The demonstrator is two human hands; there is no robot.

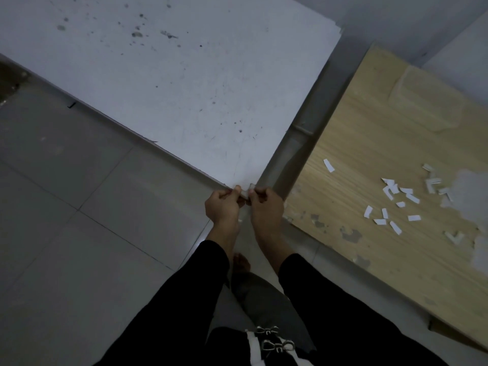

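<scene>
Both hands meet mid-frame: the left hand (224,206) and right hand (265,206) each pinch a small white piece (246,193) between them, equally close. It sits right on the white board (184,88)'s near corner, and the board runs off toward the upper left.

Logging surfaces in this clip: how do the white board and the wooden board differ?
The white board is plain with dark specks; the wooden board shows pale grain and peeled patches. Paper scraps lie scattered on the wooden board, none on the white board. The left hand and right hand pinch a small strip at the white board's near corner; the wooden board is untouched. Both are flat panels, side by side.
</scene>
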